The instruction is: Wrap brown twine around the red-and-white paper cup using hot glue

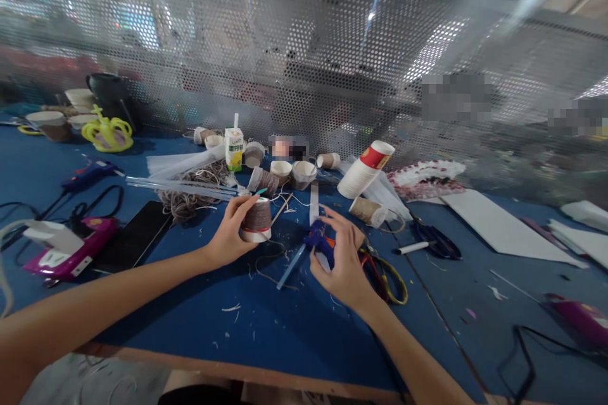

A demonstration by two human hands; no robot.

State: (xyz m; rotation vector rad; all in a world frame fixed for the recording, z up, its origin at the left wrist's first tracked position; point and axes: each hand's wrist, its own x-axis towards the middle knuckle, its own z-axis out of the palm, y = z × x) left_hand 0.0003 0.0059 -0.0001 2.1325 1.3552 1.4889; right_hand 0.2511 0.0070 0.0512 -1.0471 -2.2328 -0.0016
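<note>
My left hand [235,231] grips a paper cup wound with brown yarn [257,215], its white rim turned down, just above the blue table. A thin teal-tipped bit shows by the fingertips. My right hand [344,256] reaches around a blue hot glue gun [315,237], thumb and fingers spread apart on either side of it. A clear glue stick [291,267] sticks out of the gun toward me. Part of the gun is hidden behind the right hand. Scissors with yellow and red handles [396,285] lie beside the right wrist.
Behind stand yarn-wrapped cups [304,172], a drink carton [234,149] and a leaning stack of paper cups [358,174]. Loose yarn [187,193] and a phone [135,234] lie left, near a magenta glue gun [78,250]. Perforated metal panels [266,44] border the back.
</note>
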